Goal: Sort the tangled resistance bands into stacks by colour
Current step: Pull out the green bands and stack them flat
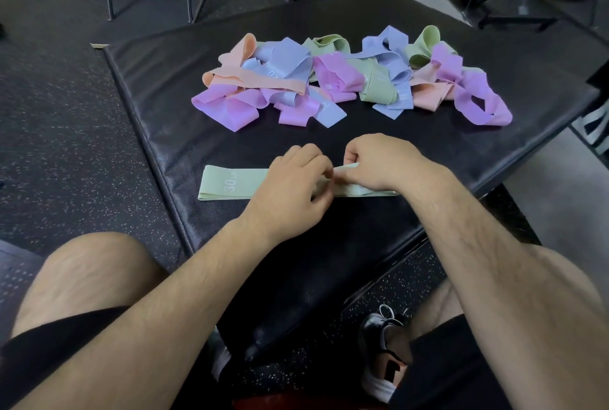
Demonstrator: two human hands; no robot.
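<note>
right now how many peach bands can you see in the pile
2: the left peach band drapes over the left end of the pile; the right peach band lies near its right end. Others may be hidden underneath.

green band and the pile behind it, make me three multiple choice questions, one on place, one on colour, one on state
1. Where does the flat green band lie?
A) nearer the person than the pile
B) beyond the pile
C) off the black mat
2. Which colour is missing from the pile?
A) purple
B) blue
C) yellow
3. The pile's bands are:
A) tangled together
B) stacked by colour
C) rolled up
Answers: 1 A, it lies on the mat on the person's side of the pile. 2 C, only purple, blue, green and peach show. 3 A, loops cross and overlap in one heap.
</note>
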